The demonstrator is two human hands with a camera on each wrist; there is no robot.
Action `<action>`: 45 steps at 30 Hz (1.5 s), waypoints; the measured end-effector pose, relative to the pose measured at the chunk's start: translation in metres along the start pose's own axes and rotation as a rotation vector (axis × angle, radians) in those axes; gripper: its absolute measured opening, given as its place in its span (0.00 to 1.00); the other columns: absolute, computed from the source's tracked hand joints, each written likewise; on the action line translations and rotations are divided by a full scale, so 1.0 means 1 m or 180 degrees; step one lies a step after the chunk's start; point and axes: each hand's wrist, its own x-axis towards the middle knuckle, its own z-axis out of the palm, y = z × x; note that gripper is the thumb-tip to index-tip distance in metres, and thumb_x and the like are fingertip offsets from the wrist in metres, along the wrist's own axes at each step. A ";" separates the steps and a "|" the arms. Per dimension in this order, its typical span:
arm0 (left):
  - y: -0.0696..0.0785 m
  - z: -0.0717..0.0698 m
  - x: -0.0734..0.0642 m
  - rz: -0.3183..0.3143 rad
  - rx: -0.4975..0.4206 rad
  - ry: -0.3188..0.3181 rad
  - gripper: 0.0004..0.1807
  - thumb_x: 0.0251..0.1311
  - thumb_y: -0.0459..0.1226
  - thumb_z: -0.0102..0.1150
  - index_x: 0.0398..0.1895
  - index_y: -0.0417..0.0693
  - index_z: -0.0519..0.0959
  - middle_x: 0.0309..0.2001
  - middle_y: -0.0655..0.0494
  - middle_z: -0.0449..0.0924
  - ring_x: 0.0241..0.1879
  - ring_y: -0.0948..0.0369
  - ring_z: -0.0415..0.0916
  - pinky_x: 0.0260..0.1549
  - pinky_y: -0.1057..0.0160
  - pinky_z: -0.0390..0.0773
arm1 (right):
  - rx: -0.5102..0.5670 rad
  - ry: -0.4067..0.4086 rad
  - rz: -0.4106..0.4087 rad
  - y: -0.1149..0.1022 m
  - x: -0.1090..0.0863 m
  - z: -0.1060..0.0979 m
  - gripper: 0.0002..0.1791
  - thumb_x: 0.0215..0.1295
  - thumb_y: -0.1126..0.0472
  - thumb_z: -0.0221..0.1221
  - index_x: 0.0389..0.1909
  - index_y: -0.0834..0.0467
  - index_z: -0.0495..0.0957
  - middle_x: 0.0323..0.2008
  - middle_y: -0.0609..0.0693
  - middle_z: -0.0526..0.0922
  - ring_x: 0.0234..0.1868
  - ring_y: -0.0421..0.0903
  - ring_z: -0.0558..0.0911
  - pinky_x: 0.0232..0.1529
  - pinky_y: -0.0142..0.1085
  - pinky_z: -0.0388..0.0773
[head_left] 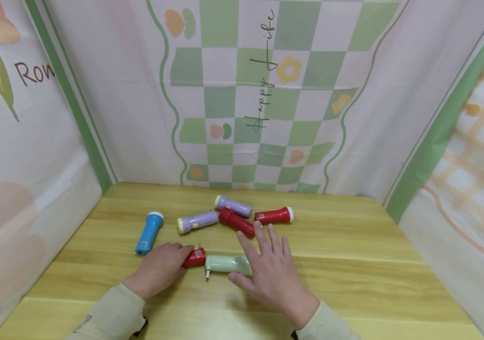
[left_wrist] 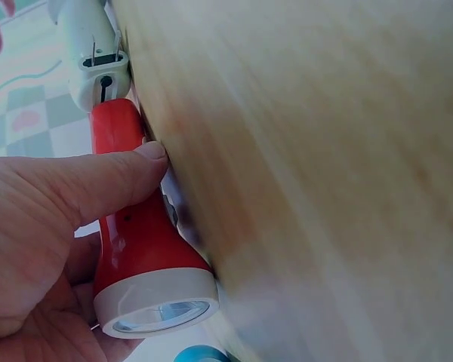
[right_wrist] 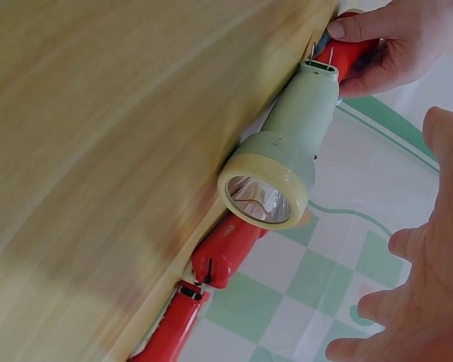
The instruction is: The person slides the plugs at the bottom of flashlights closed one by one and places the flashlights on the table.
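My left hand (head_left: 161, 267) grips a red flashlight (head_left: 196, 258) with a white lens rim (left_wrist: 162, 298), lying low at the wood tabletop. In the left wrist view the thumb lies across its body, and the lens end shows beyond the fingers. Beside its tail lies a pale green flashlight (head_left: 224, 264) with a cream rim (right_wrist: 291, 188) and two metal plug prongs standing out. Over the lens end of this green one is my right hand (head_left: 273, 274), fingers spread and holding nothing. The right wrist view shows a gap between that hand and the flashlight.
Farther back lie two purple flashlights (head_left: 197, 222) (head_left: 235, 207), a dark red flashlight (head_left: 237, 223) and a red flashlight with a white rim (head_left: 273, 216). A blue flashlight (head_left: 149, 233) lies to the left. Printed cloth (head_left: 140, 94) walls the wooden table (head_left: 352, 264) at back and sides.
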 end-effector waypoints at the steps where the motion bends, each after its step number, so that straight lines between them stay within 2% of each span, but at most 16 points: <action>1: 0.000 0.000 0.000 0.0006 0.0009 0.0009 0.25 0.58 0.37 0.77 0.59 0.44 0.82 0.45 0.47 0.87 0.42 0.51 0.84 0.46 0.48 0.85 | -0.0005 -0.0006 0.0008 0.000 0.000 0.000 0.50 0.67 0.22 0.51 0.83 0.42 0.54 0.83 0.63 0.49 0.80 0.72 0.52 0.73 0.72 0.56; 18: -0.001 0.002 0.001 0.0011 0.0055 0.0045 0.24 0.58 0.38 0.77 0.57 0.44 0.82 0.43 0.49 0.87 0.41 0.52 0.84 0.45 0.49 0.85 | 0.0089 0.0009 0.0019 0.000 -0.002 0.002 0.51 0.66 0.23 0.54 0.83 0.43 0.54 0.83 0.63 0.48 0.80 0.72 0.51 0.73 0.74 0.54; 39: -0.006 0.004 -0.004 0.0122 0.0103 0.0319 0.21 0.59 0.37 0.76 0.54 0.42 0.83 0.38 0.50 0.86 0.36 0.53 0.83 0.40 0.51 0.86 | 0.0117 0.0006 0.0021 0.000 -0.002 0.000 0.51 0.65 0.22 0.55 0.83 0.42 0.55 0.83 0.63 0.50 0.80 0.72 0.51 0.73 0.74 0.54; 45: -0.006 0.001 -0.008 0.0066 0.0046 0.0299 0.23 0.56 0.37 0.78 0.54 0.41 0.83 0.40 0.48 0.86 0.38 0.52 0.84 0.42 0.50 0.86 | 0.0110 -0.0014 0.0025 0.000 -0.003 -0.001 0.51 0.65 0.21 0.53 0.83 0.42 0.55 0.83 0.63 0.49 0.80 0.72 0.51 0.73 0.73 0.53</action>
